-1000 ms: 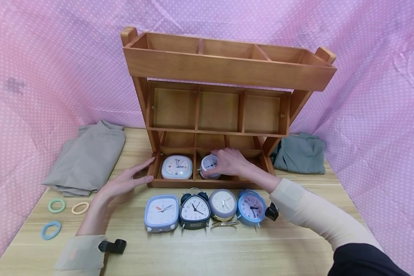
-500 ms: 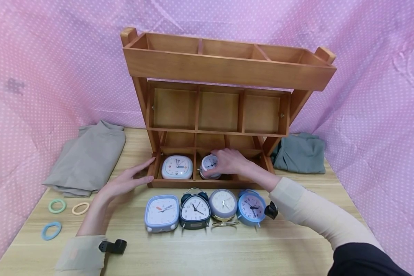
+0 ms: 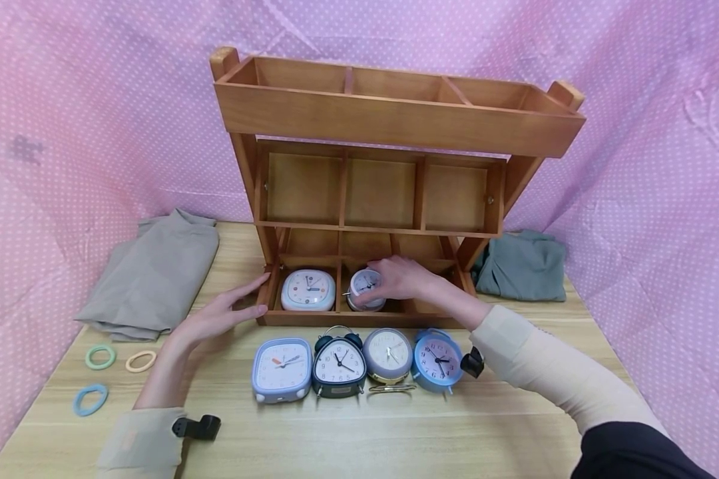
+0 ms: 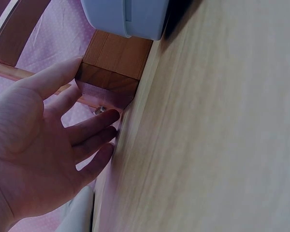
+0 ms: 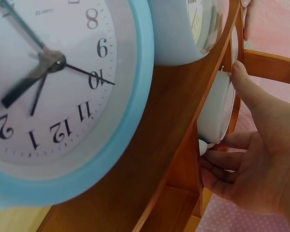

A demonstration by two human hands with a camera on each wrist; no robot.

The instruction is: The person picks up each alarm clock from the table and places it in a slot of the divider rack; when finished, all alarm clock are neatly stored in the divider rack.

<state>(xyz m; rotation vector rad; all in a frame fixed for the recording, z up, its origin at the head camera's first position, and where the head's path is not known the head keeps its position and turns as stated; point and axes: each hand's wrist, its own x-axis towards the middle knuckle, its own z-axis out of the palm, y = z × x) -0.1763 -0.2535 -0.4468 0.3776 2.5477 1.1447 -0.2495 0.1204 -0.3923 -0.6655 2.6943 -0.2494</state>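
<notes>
The head view looks forward and down over the tabletop (image 3: 395, 432) at the wooden rack (image 3: 395, 126). Both wrist views sit very close, low by the rack's bottom tier (image 4: 111, 63), which all three share.

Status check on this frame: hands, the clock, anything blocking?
Right hand grips small white clock in shelf's bottom middle compartment. Left hand open, fingers touching shelf's left corner. Nothing blocking.

Pink dotted cloth (image 3: 84, 100) drapes around a light wooden table (image 3: 359, 432).
</notes>
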